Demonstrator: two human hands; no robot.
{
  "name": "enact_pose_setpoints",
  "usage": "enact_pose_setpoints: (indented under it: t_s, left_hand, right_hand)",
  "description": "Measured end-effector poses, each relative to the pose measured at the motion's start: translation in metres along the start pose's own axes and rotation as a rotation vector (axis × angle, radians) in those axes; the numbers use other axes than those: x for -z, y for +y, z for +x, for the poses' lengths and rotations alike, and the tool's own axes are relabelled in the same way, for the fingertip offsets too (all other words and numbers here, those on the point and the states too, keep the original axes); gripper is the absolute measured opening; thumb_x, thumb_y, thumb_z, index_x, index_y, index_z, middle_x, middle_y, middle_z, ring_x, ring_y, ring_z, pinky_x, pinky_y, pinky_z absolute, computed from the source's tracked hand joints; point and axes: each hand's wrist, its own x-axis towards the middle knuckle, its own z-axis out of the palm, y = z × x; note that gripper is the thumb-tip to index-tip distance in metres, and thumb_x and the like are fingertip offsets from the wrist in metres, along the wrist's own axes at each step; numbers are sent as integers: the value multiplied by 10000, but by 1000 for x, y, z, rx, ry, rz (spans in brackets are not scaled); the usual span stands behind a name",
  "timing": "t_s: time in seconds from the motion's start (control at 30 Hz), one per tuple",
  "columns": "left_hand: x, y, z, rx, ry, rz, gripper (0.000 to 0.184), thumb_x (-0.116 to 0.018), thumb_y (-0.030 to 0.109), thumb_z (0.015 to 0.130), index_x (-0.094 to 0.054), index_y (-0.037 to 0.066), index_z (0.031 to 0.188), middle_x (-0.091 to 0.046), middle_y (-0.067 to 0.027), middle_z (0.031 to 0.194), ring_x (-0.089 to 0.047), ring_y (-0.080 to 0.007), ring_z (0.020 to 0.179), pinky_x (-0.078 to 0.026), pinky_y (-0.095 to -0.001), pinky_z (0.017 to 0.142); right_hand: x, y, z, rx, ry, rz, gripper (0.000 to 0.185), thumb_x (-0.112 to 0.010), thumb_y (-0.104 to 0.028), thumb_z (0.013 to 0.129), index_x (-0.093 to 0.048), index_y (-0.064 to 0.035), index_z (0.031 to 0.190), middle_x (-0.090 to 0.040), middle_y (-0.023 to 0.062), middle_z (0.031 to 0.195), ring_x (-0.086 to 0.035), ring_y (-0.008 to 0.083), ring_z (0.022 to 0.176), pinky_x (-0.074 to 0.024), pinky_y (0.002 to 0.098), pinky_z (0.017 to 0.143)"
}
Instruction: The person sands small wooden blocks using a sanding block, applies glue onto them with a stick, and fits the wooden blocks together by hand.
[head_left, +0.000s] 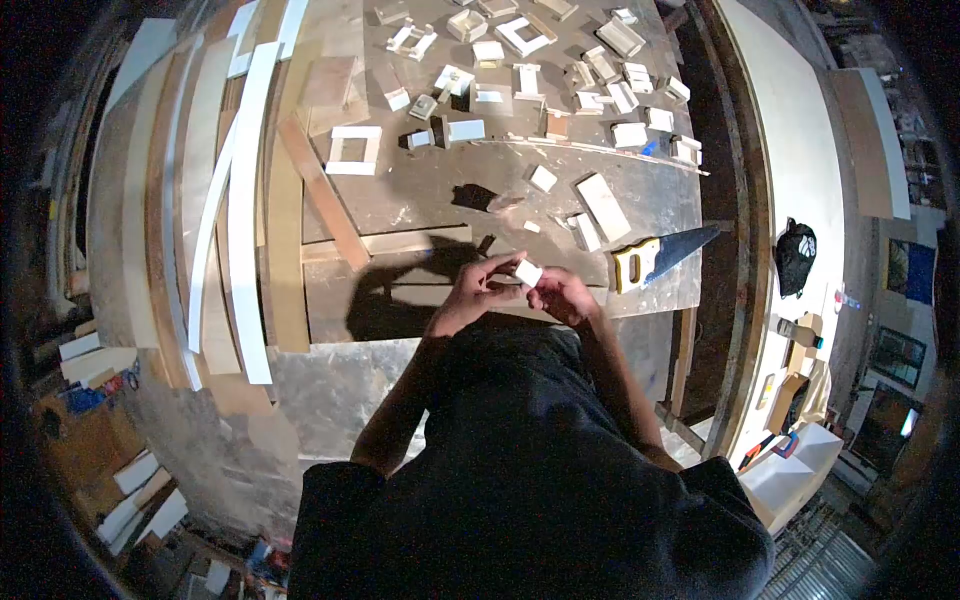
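Observation:
Between the fingertips of both hands, near the table's front edge, is a small pale wooden block. My left hand pinches it from the left, thumb and index finger closed on it. From the right, my right hand has its curled fingers against the block's lower side. Just beyond the hands lie a tiny wood offcut, a small block, a longer wooden block and a shorter one. A handsaw with a yellow-and-white handle rests to the right of my right hand.
Many small wooden pieces, among them a square frame, cover the far part of the worktable. A thin strip crosses it. Long boards are stacked at left. Across a gap at right, a pale bench holds a black cap.

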Motion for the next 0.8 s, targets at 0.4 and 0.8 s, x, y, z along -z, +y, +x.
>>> enact_pose_setpoints:
  t_s: [0.4,0.8]
  left_hand:
    - [36,-9,-18,-67,178,-22,336,-759,114,823,-620,-3,1106,-669,-122,1107,-658,-197,1043,-543,-318,851]
    - [49,-46,52,-192,202,612,295,-741,34,734,-656,1,1015,-676,-224,987,-667,-389,910,-527,-420,755]
  right_hand:
    - [-55,-6,45,356,591,-694,432,-632,-408,928,-683,18,874,-686,94,734,-630,180,556,-500,291,531]
    - [-44,-60,112,681,941,-1494,321,-685,-266,824,-658,37,722,-608,236,628,-627,405,581,-493,439,548]
